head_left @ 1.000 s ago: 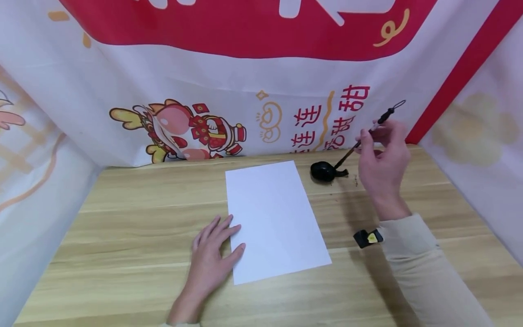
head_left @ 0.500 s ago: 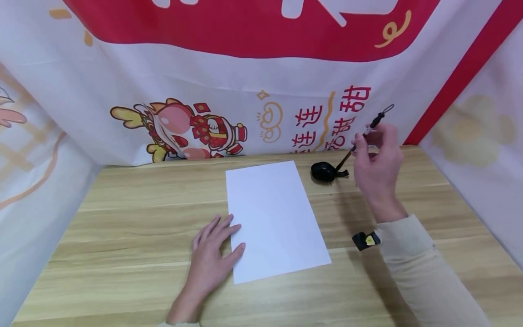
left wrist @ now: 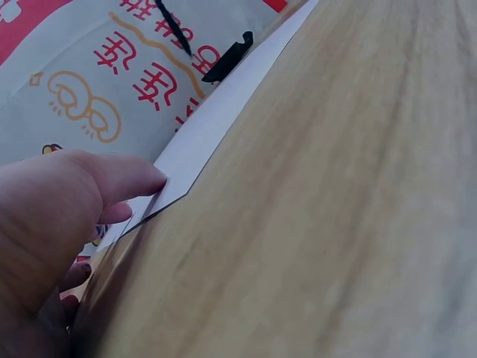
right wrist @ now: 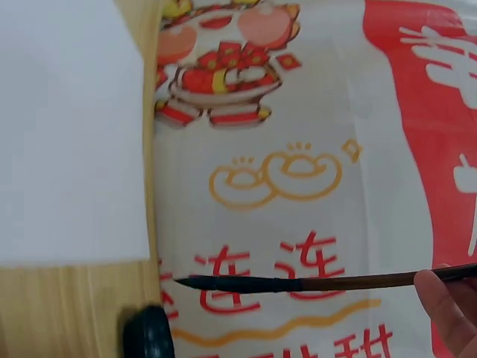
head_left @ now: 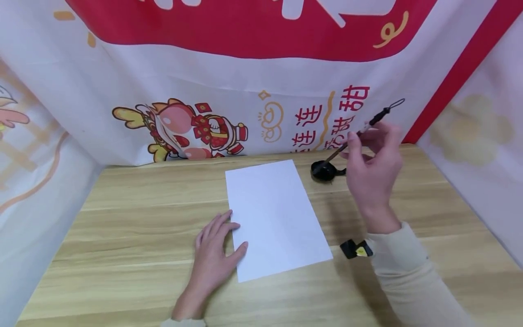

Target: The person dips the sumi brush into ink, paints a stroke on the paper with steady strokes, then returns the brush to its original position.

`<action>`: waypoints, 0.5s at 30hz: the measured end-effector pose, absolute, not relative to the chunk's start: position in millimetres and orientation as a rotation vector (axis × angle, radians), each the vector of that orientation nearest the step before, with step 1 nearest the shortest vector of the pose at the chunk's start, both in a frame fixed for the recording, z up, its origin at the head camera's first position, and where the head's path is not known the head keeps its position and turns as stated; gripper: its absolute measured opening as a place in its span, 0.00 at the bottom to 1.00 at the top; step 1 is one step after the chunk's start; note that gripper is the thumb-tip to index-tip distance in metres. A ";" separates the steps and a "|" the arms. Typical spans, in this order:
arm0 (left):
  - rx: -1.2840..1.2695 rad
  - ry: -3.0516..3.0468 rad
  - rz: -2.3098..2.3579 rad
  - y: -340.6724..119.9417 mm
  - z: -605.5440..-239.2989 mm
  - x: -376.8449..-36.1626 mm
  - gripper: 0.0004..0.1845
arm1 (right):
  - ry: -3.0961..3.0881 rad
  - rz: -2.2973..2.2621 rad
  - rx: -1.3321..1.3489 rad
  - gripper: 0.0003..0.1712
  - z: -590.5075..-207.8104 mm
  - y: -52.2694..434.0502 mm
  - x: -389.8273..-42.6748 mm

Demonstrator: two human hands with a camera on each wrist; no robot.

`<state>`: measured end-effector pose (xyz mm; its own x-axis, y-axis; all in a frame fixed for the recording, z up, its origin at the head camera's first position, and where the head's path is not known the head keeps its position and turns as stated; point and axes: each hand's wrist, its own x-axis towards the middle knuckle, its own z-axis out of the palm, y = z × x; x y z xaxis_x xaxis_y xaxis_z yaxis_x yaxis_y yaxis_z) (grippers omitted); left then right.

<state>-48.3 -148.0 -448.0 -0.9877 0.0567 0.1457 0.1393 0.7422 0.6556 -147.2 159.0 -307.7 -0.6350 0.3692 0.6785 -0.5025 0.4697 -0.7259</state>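
The right hand is now swinging its pinched brush over the dish right of the still-blank paper, whose left edge the relaxed left hand is touching.

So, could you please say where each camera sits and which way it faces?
Head: on the head, facing forward and down at the paper; left hand, right hand and sleeves show.
Left wrist: wrist-worn, looking along the wooden tabletop toward the printed cloth; left fingers show.
Right wrist: wrist-worn, facing the calligraphy brush and cloth; right fingers show.
Both wrist views share paper, brush and cloth.
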 end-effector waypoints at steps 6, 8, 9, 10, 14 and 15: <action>-0.148 -2.817 -1.072 -148.3 -448.7 -49.6 0.25 | -1.779 1.424 0.156 0.19 -307.7 127.2 -127.1; -0.149 -2.821 -1.070 -148.7 -449.1 -50.3 0.25 | -1.743 1.498 0.134 0.18 -307.2 117.3 -117.9; -0.151 -2.822 -1.070 -148.8 -449.3 -50.6 0.25 | -1.716 1.538 0.120 0.18 -306.7 112.7 -113.2; -0.152 -2.824 -1.070 -148.8 -449.3 -50.8 0.25 | -1.688 1.576 0.101 0.17 -306.3 108.3 -107.8; -0.154 -2.827 -1.070 -148.7 -449.9 -51.6 0.25 | -1.618 1.626 0.051 0.16 -306.9 92.2 -87.5; -0.153 -2.826 -1.072 -148.7 -449.8 -51.8 0.25 | -1.610 1.618 0.045 0.15 -307.8 88.9 -83.8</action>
